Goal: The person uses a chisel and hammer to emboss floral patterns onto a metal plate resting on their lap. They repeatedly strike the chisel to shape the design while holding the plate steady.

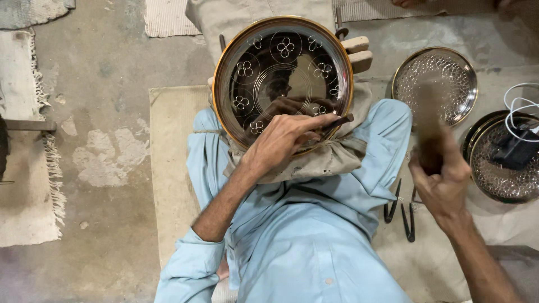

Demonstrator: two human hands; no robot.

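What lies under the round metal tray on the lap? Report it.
A grey cloth pad and pale wooden blocks show beneath the round metal tray. Whatever sits under its centre is covered.
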